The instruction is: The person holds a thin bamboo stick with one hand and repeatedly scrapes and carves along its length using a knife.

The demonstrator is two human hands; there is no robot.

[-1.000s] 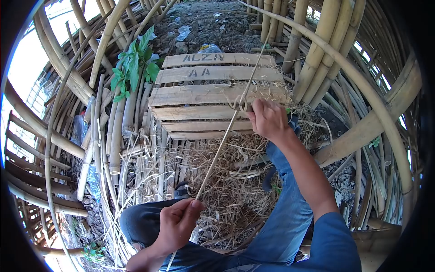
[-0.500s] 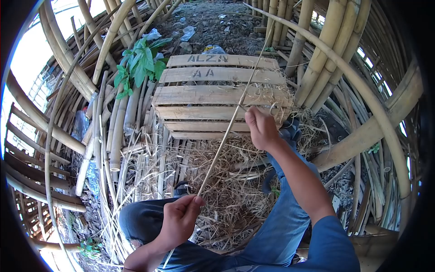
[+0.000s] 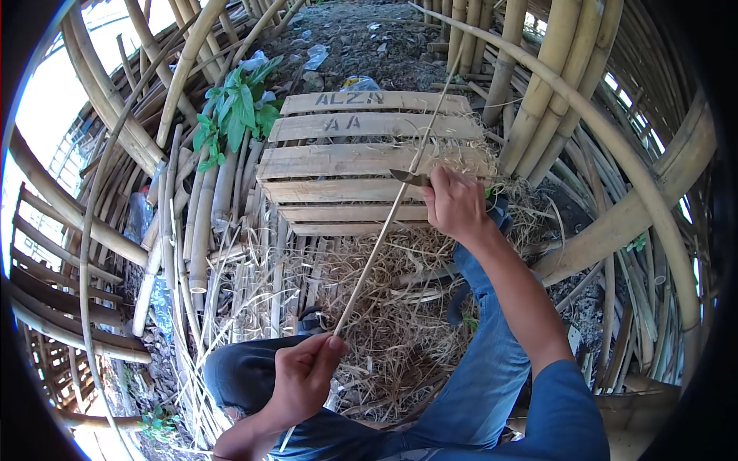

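Observation:
A long, thin bamboo strip [image 3: 377, 250] runs slantwise from low left up across the crate. My left hand [image 3: 304, 378] is closed round its lower part, and the strip's tail shows again below the wrist. In my right hand [image 3: 461, 201] is a small knife [image 3: 410, 178], its short dark blade pointing left and lying at the strip. Whether the edge touches the strip I cannot tell. Behind the right hand stands a slatted wooden crate [image 3: 330, 161] with dark stencilled letters, curled shavings lying on its right side.
Shavings [image 3: 392, 323] cover the ground between my knees. Bamboo poles [image 3: 196, 230] and a leafy plant [image 3: 238, 111] are on the left. On the right, thick bamboo posts [image 3: 553, 84] and a curved pole [image 3: 607, 131] stand close to my right arm.
My right hand has moved slightly right and turned, so the knife blade now shows. The left hand keeps its hold on the strip, almost unmoved.

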